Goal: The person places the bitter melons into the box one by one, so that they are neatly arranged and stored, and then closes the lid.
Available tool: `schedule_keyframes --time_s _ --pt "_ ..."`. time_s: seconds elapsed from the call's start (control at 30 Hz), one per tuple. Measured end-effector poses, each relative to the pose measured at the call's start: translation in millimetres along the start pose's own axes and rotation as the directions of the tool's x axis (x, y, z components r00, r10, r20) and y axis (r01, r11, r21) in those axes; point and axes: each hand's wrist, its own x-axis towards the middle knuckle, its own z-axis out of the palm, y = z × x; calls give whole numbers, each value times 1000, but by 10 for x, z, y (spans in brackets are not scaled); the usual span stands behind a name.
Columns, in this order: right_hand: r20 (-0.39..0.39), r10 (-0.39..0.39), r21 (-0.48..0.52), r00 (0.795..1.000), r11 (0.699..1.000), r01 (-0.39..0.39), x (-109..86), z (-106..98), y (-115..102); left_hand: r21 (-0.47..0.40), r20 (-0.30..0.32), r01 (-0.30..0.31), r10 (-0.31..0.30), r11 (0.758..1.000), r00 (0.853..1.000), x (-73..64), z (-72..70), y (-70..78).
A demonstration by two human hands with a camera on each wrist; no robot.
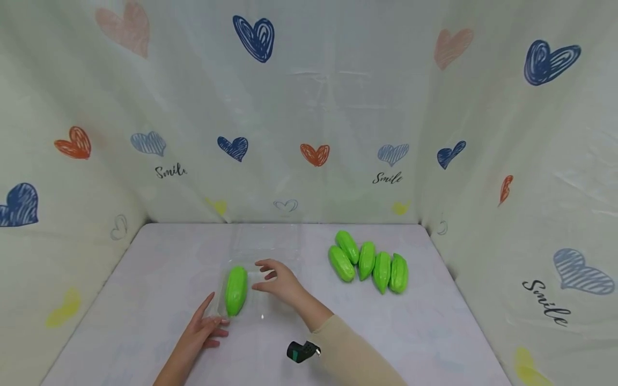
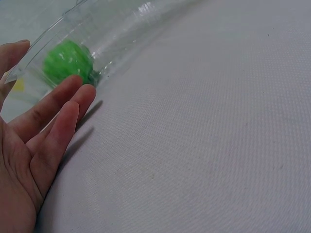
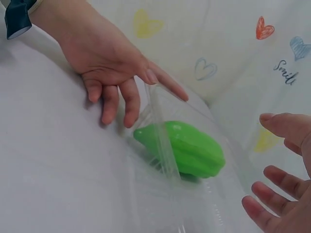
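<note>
A clear plastic box (image 1: pixel 253 311) with its lid (image 1: pixel 265 237) folded back lies on the table. Along its left side rests one green ribbed toy fruit (image 1: pixel 236 291), which appears in the right wrist view (image 3: pixel 187 150) behind the transparent wall. My left hand (image 1: pixel 203 329) is at the box's near left corner, fingers relaxed and thumb pointing up along the side. In the left wrist view, its fingertips overlap the clear wall. Over the box, just right of the fruit, my right hand (image 1: pixel 282 281) has loosely bent, spread fingers with nothing between them.
Several more green toy fruits (image 1: pixel 367 260) lie grouped on the table to the right of the box. A small black device (image 1: pixel 302 351) shows near the right sleeve. A white curtain (image 1: pixel 357 107) printed with hearts stands behind and at both sides of the table (image 1: pixel 434 343).
</note>
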Motion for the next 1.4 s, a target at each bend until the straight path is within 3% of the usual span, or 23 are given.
schedule_keyframes --time_s 0.27,0.47,0.8,1.03,1.2,1.4 --pt "-46 -26 -17 999 1000 25 -110 -317 46 -9 2 -20 20 1000 1000 -14 -16 -15" --pt "-58 -40 -30 998 999 39 -201 -519 137 6 1 8 -8 1000 1000 -22 -12 -27" --pt "-89 -41 -55 995 998 36 -303 -770 231 9 -1 -5 5 1000 1000 -15 6 -12" --pt "-98 -63 -58 993 997 58 -338 -921 316 18 -12 21 -21 1000 1000 5 4 -11" --pt "-143 -52 -96 988 995 38 -366 -1040 451 0 -15 11 -11 1000 1000 5 4 -3" --pt "-223 -33 -71 974 997 18 -414 -1159 629 -12 -18 8 -8 1000 1000 7 9 -8"
